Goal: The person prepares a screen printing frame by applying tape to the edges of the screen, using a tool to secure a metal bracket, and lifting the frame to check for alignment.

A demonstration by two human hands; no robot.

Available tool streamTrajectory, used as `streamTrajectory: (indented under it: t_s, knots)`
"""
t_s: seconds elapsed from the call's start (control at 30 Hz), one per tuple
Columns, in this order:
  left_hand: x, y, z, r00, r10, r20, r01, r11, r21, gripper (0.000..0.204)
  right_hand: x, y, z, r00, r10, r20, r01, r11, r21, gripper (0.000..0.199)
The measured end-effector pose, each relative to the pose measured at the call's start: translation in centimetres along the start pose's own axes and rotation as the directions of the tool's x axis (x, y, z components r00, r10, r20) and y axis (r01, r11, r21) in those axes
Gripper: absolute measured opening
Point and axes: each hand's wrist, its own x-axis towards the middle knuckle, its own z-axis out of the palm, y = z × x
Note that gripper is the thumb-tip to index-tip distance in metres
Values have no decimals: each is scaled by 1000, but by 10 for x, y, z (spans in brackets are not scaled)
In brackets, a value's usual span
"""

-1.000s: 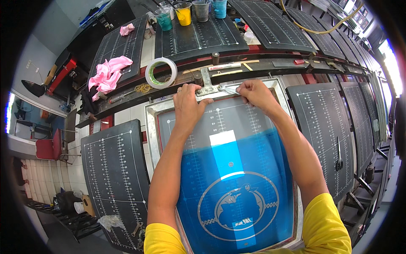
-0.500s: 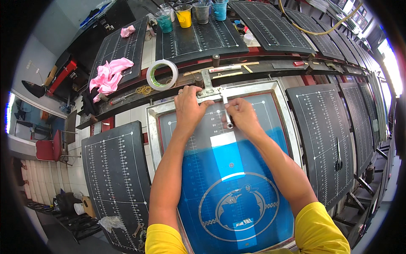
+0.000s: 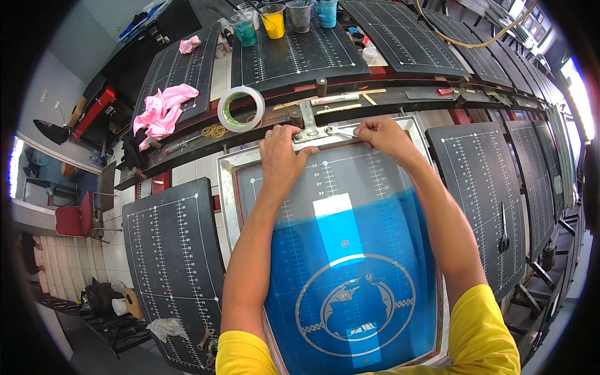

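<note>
Right hand (image 3: 382, 134) pinches a wrench (image 3: 340, 130) at the clamp (image 3: 310, 129); left hand (image 3: 282, 153) flat on the screen frame (image 3: 228, 187); tape roll (image 3: 240, 107) just beyond the grip; black platens (image 3: 172, 262) flank both sides.

Screen-printing workshop: aluminium-framed blue-coated mesh screen (image 3: 350, 275) under the hands; black ruled printing pallets (image 3: 172, 269) on either side; plastic cups of coloured ink (image 3: 274, 24) and a tape roll (image 3: 240, 107) beyond the fingertips.
</note>
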Motion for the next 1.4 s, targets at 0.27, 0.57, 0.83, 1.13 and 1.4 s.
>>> streamTrajectory:
  t_s: [0.27, 0.57, 0.83, 1.13, 1.4]
  knots:
    - [0, -2, -2, 1000, -2, -3, 2, 1000, -8, 52, -14, 2, 40, 984, 171, 42, -175, 937, 302, 17]
    - [1, -3, 7, 997, 51, -51, -54, 997, -62, 50, -26, -41, 137, 932, 361, -22, -148, 435, 888, 11]
    - [-1, -4, -1, 994, 71, -82, -75, 996, -47, 51, -44, -15, 82, 984, 177, -31, -126, 802, 583, 20]
    - [4, -10, 0, 999, -45, -28, 39, 982, -183, 41, -11, -17, 57, 990, -46, -133, 39, 998, -51, 23]
    - [3, -7, 3, 992, -83, -95, 61, 974, -220, 23, -16, 2, 22, 990, 31, -136, -24, 998, 52, 21]
